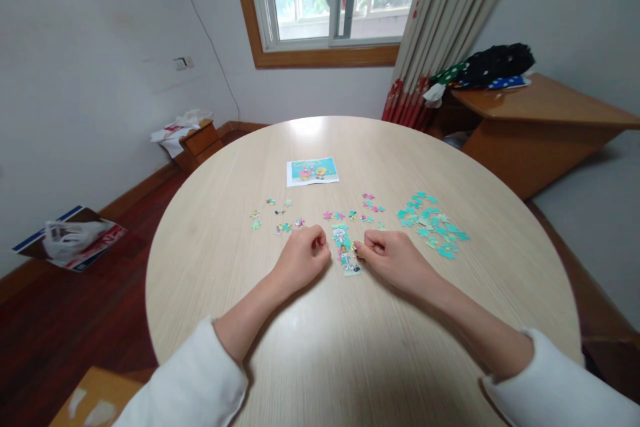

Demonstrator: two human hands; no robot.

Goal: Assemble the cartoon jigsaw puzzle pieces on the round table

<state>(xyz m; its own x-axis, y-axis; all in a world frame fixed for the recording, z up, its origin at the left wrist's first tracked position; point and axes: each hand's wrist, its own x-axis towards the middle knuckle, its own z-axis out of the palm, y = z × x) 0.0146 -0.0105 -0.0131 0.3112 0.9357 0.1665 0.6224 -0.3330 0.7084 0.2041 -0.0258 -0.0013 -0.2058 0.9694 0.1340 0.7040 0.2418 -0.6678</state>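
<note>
Head view: right hand [385, 252] pinching a piece [355, 247], left hand [303, 253] curling, contents unclear; I'm suspecting hard pressing could split the strip [341, 235].

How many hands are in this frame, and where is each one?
2. The left hand is on the table, just left of the partly joined puzzle strip; the right hand is at the strip's right edge. No other hand shows.
</note>
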